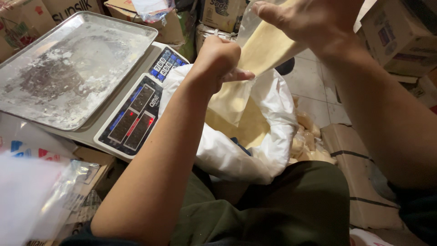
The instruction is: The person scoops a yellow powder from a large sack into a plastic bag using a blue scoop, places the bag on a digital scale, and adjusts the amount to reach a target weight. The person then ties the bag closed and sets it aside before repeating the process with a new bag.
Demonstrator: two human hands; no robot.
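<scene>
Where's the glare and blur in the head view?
Head view: soft glare on the metal scale tray, with white powder over the sheen; clear plastic bags at lower left are blurred and washed out; the right hand is cropped at the top edge; the left hand is sharp.

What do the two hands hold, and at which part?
Both hold a clear plastic bag of yellowish powder: the right hand at its top edge, the left hand at its middle.
</scene>
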